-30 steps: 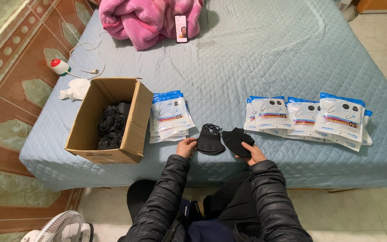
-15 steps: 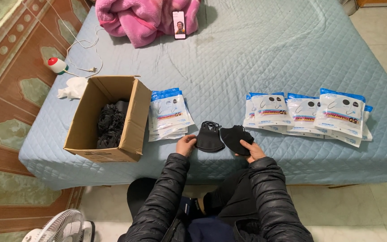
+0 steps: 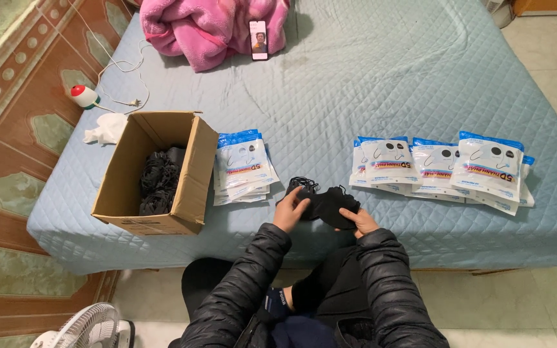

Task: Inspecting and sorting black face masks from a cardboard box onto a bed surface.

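A bunch of black face masks lies at the near edge of the bed, gathered between both hands. My left hand grips its left side and my right hand holds its right side from below. To the left lies a stack of flat plastic mask packets. Beside that stack stands an open cardboard box with more black masks inside. A row of filled packets lies to the right of my hands.
The bed has a blue quilted cover. At its far side lie a pink blanket and a phone. A white cloth, a cable and a red-and-white gadget sit left of the box. A fan stands on the floor.
The two black mask piles that lay apart under my hands have been drawn together into one bunch between them. The view has shifted slightly.
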